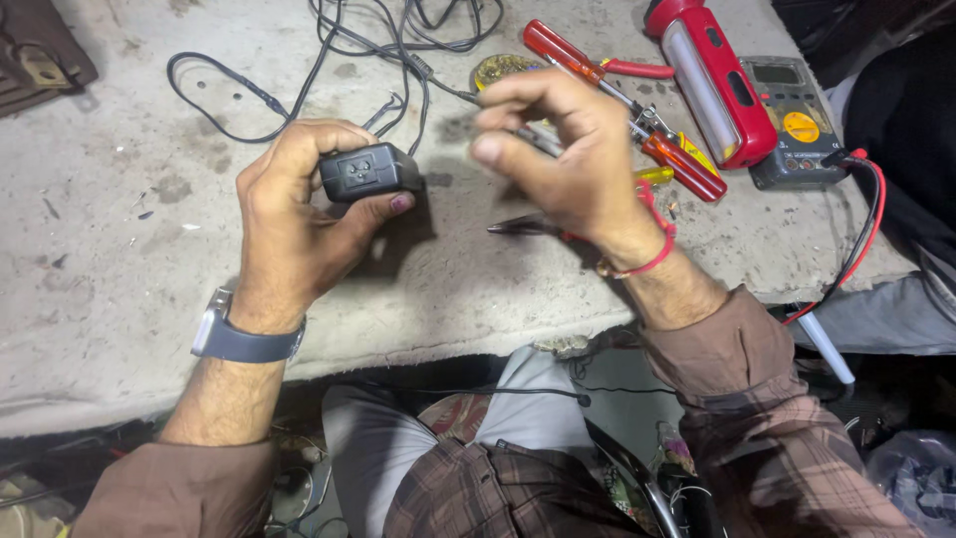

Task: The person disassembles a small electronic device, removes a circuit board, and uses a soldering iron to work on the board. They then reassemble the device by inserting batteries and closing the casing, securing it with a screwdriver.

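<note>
Two hands up over the worn grey desk. Left hand is closed round a small black plastic power adapter box, raised off the desk with its end face turned toward the camera, likely for a clear look. Right hand, just right of the adapter, has its fingers curled and pinched on something thin, dark and blurred; can't tell what. Beyond that hand lie red-handled screwdrivers, a red torch and a grey multimeter, within reach.
</note>
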